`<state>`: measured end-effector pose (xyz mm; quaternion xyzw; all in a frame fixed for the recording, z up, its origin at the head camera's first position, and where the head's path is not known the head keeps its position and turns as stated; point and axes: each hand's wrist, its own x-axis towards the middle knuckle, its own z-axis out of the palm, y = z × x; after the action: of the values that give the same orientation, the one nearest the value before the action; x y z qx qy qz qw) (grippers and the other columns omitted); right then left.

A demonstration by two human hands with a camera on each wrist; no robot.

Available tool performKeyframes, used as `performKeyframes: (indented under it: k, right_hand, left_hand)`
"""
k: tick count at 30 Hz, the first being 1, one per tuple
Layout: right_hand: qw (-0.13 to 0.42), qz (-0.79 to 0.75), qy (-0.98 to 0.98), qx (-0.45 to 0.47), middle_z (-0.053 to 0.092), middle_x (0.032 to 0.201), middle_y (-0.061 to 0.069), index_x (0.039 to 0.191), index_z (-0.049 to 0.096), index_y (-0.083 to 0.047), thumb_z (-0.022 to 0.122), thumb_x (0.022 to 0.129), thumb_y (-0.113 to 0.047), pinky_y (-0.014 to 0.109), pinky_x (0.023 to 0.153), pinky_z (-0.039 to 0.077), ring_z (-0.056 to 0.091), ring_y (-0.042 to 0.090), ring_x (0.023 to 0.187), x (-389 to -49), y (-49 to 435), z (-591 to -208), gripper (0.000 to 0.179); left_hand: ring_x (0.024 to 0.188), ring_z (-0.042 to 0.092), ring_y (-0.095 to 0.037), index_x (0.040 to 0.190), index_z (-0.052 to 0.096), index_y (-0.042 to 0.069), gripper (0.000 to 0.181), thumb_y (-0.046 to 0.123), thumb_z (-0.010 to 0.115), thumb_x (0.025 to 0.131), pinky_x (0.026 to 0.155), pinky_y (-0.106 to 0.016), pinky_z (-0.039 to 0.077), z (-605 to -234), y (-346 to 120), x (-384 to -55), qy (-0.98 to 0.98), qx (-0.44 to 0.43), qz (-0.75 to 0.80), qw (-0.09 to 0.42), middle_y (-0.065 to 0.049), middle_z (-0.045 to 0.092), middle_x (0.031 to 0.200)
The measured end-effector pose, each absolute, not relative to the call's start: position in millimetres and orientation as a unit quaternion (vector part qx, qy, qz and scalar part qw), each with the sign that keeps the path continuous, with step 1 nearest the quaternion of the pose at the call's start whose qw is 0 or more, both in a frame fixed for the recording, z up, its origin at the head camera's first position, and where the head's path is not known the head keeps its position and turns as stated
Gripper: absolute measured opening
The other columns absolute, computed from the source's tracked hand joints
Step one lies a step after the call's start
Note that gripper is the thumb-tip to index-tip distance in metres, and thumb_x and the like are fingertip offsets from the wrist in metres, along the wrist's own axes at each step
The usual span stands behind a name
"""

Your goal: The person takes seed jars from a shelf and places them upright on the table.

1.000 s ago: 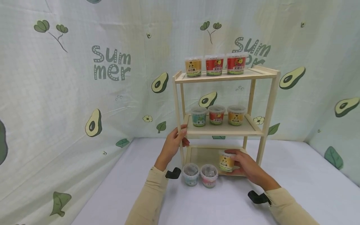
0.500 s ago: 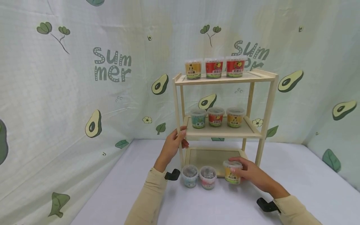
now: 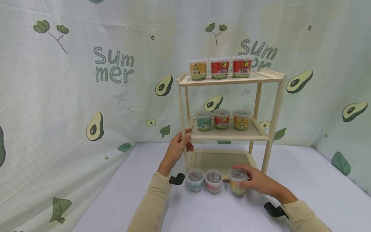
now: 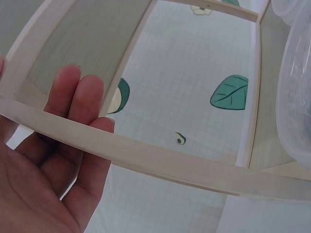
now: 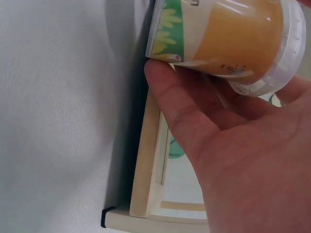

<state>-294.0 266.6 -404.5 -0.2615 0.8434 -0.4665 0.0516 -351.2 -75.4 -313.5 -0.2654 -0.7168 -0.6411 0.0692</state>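
Left hand: the left hand (image 3: 175, 146) has its fingers curled round the left front post of the wooden rack (image 3: 229, 138), near the middle shelf; the left wrist view shows fingertips on the far side of the post.
Right hand: the right hand (image 3: 256, 180) is partly closed, fingers and thumb round the yellow tub (image 3: 237, 187).
Held tub: upright at the tabletop (image 3: 130, 199), in front of the bottom shelf; whether its base is fully down is hard to tell.
Front row: the blue tub (image 3: 195, 184) and the pink tub (image 3: 214, 185) stand side by side, left of the held one, a gap between pink and yellow.
Middle shelf: a teal tub (image 3: 203, 122), a red tub (image 3: 221, 121) and an orange tub (image 3: 241, 122), left to right.
Top shelf: one golden tub (image 3: 198, 71), then two red-labelled tubs (image 3: 219, 69).
Backdrop: pale cloth (image 3: 66, 106) printed with avocados.
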Motion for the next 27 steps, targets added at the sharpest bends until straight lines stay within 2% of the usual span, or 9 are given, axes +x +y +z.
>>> performKeyframes:
  k: [4, 12, 18, 27]
  right_hand:
    - [0.048, -0.462, 0.847, -0.259, 0.047, 0.141, 0.023, 0.146, 0.043, 0.004, 0.072, 0.092, -0.021, 0.027, 0.089, 0.048, 0.052, 0.028, 0.117, -294.2, 265.9, -407.4, 0.067]
    - [0.046, -0.454, 0.844, -0.283, 0.045, 0.143, 0.028, 0.144, 0.042, 0.009, 0.072, 0.09, -0.017, 0.024, 0.091, 0.045, 0.047, 0.039, 0.124, -294.1, 264.0, -411.0, 0.067]
    - [0.067, -0.46, 0.837, -0.289, 0.048, 0.137, 0.027, 0.145, 0.039, 0.011, 0.073, 0.089, -0.013, 0.027, 0.088, 0.048, 0.052, 0.037, 0.118, -294.0, 262.6, -407.9, 0.07]
    - [0.077, -0.452, 0.843, -0.281, 0.049, 0.138, 0.025, 0.148, 0.037, 0.01, 0.075, 0.087, -0.015, 0.031, 0.087, 0.049, 0.052, 0.035, 0.118, -294.1, 265.9, -405.3, 0.075]
  left_hand:
    - [0.083, 0.064, -0.048, 0.145, 0.05, 0.001, 0.045, 0.026, 0.051, 0.107, 0.082, -0.054, 0.055, -315.1, -75.7, -351.8, -0.718, -0.266, -0.639, 0.076, -0.036, 0.063, 0.086]
    - [0.085, 0.063, -0.05, 0.145, 0.05, 0.001, 0.045, 0.026, 0.051, 0.107, 0.082, -0.053, 0.054, -316.1, -78.4, -350.3, -0.72, -0.267, -0.637, 0.067, -0.037, 0.063, 0.088]
    - [0.084, 0.064, -0.048, 0.145, 0.05, 0.001, 0.045, 0.027, 0.051, 0.107, 0.082, -0.054, 0.054, -315.9, -78.5, -352.0, -0.718, -0.271, -0.637, 0.072, -0.035, 0.063, 0.087]
    - [0.086, 0.062, -0.052, 0.145, 0.05, 0.001, 0.047, 0.028, 0.051, 0.107, 0.084, -0.058, 0.052, -313.6, -77.1, -351.3, -0.719, -0.274, -0.635, 0.066, -0.037, 0.063, 0.088]
